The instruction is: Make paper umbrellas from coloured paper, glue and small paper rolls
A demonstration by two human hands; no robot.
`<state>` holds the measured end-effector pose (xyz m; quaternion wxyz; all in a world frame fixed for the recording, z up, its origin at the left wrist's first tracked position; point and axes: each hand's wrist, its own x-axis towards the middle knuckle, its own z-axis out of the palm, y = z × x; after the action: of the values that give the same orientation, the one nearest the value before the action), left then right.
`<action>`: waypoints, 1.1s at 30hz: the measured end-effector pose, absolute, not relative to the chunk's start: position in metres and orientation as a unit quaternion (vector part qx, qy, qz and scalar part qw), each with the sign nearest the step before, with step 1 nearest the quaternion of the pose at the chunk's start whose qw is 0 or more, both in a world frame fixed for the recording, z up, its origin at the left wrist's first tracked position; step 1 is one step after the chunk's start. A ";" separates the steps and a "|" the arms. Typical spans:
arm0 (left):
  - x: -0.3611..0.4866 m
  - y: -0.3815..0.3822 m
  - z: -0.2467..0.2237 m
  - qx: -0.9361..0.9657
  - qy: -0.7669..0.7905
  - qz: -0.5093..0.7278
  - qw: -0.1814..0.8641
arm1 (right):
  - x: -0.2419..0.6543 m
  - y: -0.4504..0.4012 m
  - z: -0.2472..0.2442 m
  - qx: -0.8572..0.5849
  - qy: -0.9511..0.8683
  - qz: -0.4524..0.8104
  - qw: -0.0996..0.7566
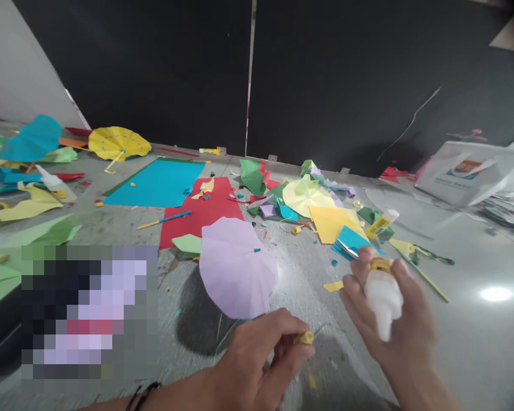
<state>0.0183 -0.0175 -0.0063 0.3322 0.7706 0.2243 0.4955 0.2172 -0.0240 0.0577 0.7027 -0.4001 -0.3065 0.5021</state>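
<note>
My right hand [400, 319] is wrapped around a white glue bottle [383, 297] with a yellow band, its nozzle pointing down toward me. Between the thumb and forefinger of my left hand [265, 357] is a small yellow rolled piece [306, 338]; whether it is paper or a cap is unclear. Just beyond that hand stands a pleated lilac paper umbrella top [237, 268], a short blue tip poking through it. Scissors [346, 248] lie on folded blue paper [355, 238] near my right fingers.
Red paper [205, 211] and blue paper [156, 182] lie farther back. A yellow paper umbrella [120, 144] rests at the back left. A glue stick [382, 224], paper scraps [310, 197] and a white bag [466, 171] are on the right. Pixelation covers an area at lower left.
</note>
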 end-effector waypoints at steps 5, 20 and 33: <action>0.017 -0.017 -0.009 0.770 0.213 0.490 0.348 | 0.225 -0.010 0.054 -0.349 -0.221 0.560 0.718; 0.019 -0.011 -0.015 0.759 0.156 0.484 0.407 | 0.210 -0.011 0.044 -0.361 -0.332 0.576 0.654; 0.017 -0.016 -0.012 0.764 0.192 0.479 0.386 | 0.213 -0.016 0.039 -0.388 -0.317 0.565 0.656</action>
<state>0.0166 -0.0165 -0.0123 0.3864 0.7642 0.1920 0.4794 0.2130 -0.0157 0.0392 0.6556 -0.3880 -0.3170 0.5650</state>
